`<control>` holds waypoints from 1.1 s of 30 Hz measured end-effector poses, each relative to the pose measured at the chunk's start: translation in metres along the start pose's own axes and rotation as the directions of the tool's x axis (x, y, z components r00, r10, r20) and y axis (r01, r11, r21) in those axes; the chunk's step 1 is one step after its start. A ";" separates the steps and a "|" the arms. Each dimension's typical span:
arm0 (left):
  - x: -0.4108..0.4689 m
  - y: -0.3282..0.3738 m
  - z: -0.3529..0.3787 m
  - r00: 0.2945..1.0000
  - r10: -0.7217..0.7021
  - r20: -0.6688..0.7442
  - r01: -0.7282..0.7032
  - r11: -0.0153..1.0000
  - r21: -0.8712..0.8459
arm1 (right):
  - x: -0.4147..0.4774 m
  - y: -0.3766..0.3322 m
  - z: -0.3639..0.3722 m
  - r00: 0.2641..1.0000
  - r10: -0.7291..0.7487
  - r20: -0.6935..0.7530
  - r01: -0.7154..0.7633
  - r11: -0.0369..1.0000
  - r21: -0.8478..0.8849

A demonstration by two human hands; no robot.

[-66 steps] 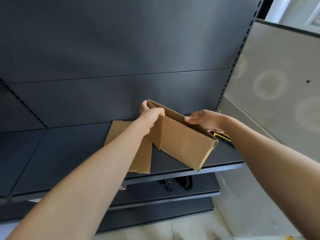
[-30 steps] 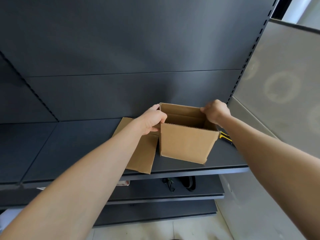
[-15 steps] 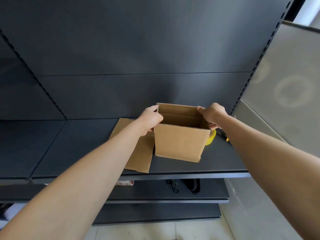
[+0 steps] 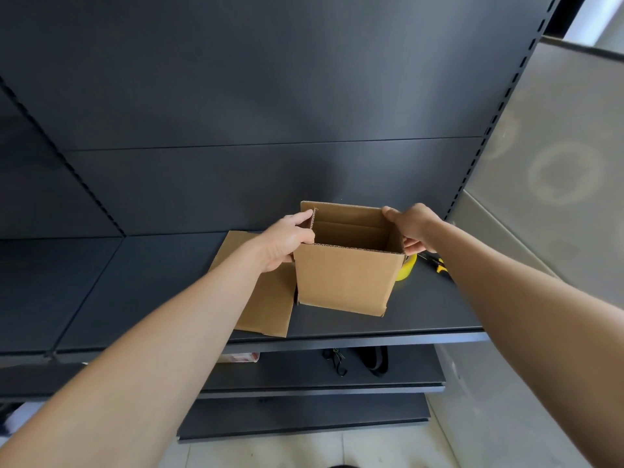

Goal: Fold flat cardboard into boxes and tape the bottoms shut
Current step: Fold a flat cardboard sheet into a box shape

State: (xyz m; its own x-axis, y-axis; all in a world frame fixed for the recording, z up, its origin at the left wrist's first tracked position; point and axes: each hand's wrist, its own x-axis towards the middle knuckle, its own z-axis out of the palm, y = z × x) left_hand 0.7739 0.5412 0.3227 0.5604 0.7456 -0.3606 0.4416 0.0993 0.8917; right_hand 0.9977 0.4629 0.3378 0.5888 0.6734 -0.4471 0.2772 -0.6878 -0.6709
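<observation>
Cardboard box [image 4: 344,282], opened out into a square tube with its open end up, sits toward the right end of the dark metal shelf [image 4: 135,282], close to the shelf's front edge. I cannot tell whether its lower edge rests on the shelf or hangs just above it.

I have my left hand [image 4: 283,241] pinching the box's left wall at the top rim. My right hand [image 4: 413,226] is curled over the rim at the far right corner. Both hands are grasping the box, and neither is free.

As I judge it, the first step is done for this one piece: the flat blank is squared up into a box shape. I can't see the underside, so whether the bottom flaps are folded in is hidden from me. I see no tape on any face that shows. Folding the bottom flaps and taping them shut looks like what remains.

More work waits. A flat cardboard blank [image 4: 266,305] lies on the shelf nearer its middle, with one corner at the shelf's front edge. The yellow tape roll [image 4: 405,270] sits further toward the shelf's right end, partly hidden, with a yellow-and-black tool [image 4: 440,265] beyond it. I can't make out what that tool is.
</observation>
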 end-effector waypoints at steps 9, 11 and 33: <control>-0.006 -0.004 -0.003 0.998 -0.006 0.056 0.009 0.999 -0.041 | -0.001 -0.002 0.006 1.000 -0.015 0.010 0.015 0.998 -0.056; -0.006 -0.004 -0.003 0.998 -0.010 0.066 0.013 0.999 -0.045 | 0.000 -0.004 0.008 0.999 -0.010 -0.034 0.007 0.997 -0.072; -0.004 -0.013 0.009 0.998 0.065 0.021 -0.066 0.995 0.074 | 0.005 -0.009 0.019 0.986 -0.022 -0.166 -0.015 0.976 -0.219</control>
State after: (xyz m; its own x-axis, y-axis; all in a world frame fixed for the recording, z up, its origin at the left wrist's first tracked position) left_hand 0.7728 0.5310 0.3098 0.6021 0.7367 -0.3077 0.4546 0.0005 0.8907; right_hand 0.9841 0.4776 0.3303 0.7003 0.6339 -0.3283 0.4274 -0.7406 -0.5185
